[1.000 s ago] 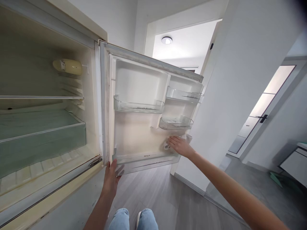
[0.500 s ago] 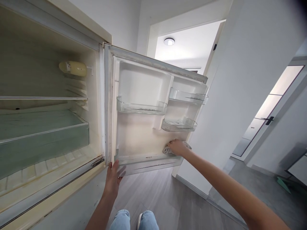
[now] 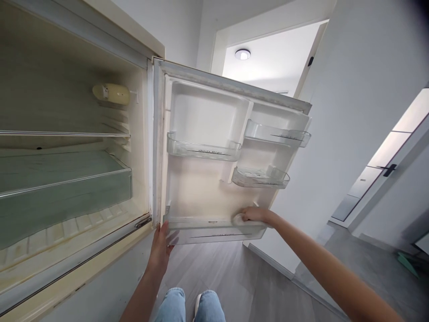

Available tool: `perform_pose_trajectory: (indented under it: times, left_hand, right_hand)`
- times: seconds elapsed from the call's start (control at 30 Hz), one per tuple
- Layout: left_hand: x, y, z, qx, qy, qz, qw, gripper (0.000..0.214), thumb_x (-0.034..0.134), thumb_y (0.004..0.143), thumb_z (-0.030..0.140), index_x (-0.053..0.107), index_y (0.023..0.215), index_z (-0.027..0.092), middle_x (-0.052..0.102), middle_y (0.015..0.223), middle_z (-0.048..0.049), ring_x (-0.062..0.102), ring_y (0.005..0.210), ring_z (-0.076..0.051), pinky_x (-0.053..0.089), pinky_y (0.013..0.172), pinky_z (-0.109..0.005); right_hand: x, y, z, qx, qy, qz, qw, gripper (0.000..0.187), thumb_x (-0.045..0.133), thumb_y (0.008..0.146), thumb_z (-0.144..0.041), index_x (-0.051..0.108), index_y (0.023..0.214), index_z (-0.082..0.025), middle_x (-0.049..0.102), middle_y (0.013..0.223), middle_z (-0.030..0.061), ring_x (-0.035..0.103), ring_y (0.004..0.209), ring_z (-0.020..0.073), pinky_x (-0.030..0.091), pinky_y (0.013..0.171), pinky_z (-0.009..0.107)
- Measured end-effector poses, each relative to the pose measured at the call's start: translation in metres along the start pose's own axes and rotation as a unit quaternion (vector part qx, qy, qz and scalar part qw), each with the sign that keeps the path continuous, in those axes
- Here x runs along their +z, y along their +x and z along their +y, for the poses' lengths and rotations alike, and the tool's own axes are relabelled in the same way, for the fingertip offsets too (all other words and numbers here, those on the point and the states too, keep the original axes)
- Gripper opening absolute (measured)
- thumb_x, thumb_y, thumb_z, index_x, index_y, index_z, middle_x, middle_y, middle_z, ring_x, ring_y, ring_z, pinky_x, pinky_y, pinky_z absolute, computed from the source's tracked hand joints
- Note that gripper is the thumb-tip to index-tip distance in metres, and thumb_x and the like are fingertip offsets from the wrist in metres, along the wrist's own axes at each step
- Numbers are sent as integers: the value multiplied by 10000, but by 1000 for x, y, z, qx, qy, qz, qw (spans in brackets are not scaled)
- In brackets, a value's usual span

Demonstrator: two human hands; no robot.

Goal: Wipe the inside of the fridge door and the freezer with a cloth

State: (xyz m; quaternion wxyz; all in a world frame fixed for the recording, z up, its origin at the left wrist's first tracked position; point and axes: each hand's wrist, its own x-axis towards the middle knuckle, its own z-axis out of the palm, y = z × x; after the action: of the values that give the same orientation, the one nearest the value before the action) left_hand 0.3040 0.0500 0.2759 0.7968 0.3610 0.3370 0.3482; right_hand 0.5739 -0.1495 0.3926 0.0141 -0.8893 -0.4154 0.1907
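Observation:
An empty fridge stands open, and its door [image 3: 201,188] swings out toward me. My right hand [image 3: 256,216] is closed on a white cloth [image 3: 238,219] and presses it against the inner door wall just above the bottom clear door bin [image 3: 214,233]. My left hand [image 3: 161,250] has its fingers on the lower left corner of that bin, by the door's hinge side. Two clear door bins, one on the left [image 3: 203,151] and one smaller on the right [image 3: 259,178], sit higher up.
The fridge interior has a glass shelf [image 3: 63,133], a green-tinted drawer [image 3: 63,192] and a yellowish lamp housing [image 3: 111,94]. Behind the door is a white wall and a doorway with a ceiling lamp [image 3: 242,54]. Grey wood floor [image 3: 234,281] lies below; my jeans show at the bottom.
My right hand has slid down the inner door with the cloth, from below the small right bin to just above the bottom bin. The left hand stays at the bin's corner.

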Motion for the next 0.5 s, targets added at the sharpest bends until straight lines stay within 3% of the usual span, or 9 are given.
perform_pose_trajectory:
  times: [0.07,0.1,0.17,0.23,0.33,0.4,0.43,0.5]
  left_hand:
    - [-2,2,0,-1,-6,1,1000,629,663,638,641,529,1202,396,514,1404,13,605,1055,-176,485,795,-304]
    - [-3,2,0,-4,-9,1,1000,635,666,633,643,532,1199,390,517,1396,7,609,1044,-172,486,785,-298]
    - [-4,4,-1,-6,-8,0,1000,641,668,629,645,533,1198,381,525,1384,0,617,1025,-170,488,766,-291]
    - [-4,5,-1,-2,-7,-4,1000,635,668,632,641,533,1196,381,531,1377,-1,625,1007,-172,489,751,-295]
    - [-4,5,-1,2,-10,0,1000,637,675,633,629,539,1199,373,550,1350,-17,628,998,-185,483,735,-305]
    - [-3,3,0,-2,-8,2,1000,639,678,631,627,541,1198,365,556,1335,-21,621,1008,-189,480,751,-312]
    - [-2,2,1,-4,-5,-2,1000,635,675,634,626,540,1197,365,554,1335,-16,615,1013,-186,478,764,-314]
    - [0,-1,3,-6,1,-15,1000,614,662,648,626,540,1192,369,550,1333,2,608,1021,-175,472,789,-316]
  right_hand:
    - [-4,-16,11,-11,202,54,978,210,539,731,-273,681,838,-163,712,922,73,637,809,211,474,705,310]
    - [-5,-26,18,-18,316,93,944,236,547,740,-308,672,875,-160,709,908,73,636,798,208,473,694,305]
    - [-2,-46,34,-20,498,180,848,299,607,716,-370,648,919,-153,698,852,72,631,751,208,475,657,302]
    - [8,-64,52,-1,608,271,747,376,678,653,-395,625,942,-160,682,816,63,622,704,208,475,612,303]
    - [30,-85,77,59,672,423,605,401,688,593,-409,592,920,-199,649,808,43,612,708,222,480,567,318]
    - [47,-93,86,100,642,547,528,341,640,618,-440,553,874,-233,619,823,37,605,768,233,486,575,328]
    - [56,-94,88,120,605,602,507,294,610,646,-454,529,840,-249,602,822,39,595,793,233,484,586,329]
    - [73,-91,84,152,517,673,508,228,545,711,-471,481,776,-262,559,787,40,565,804,223,468,619,327]
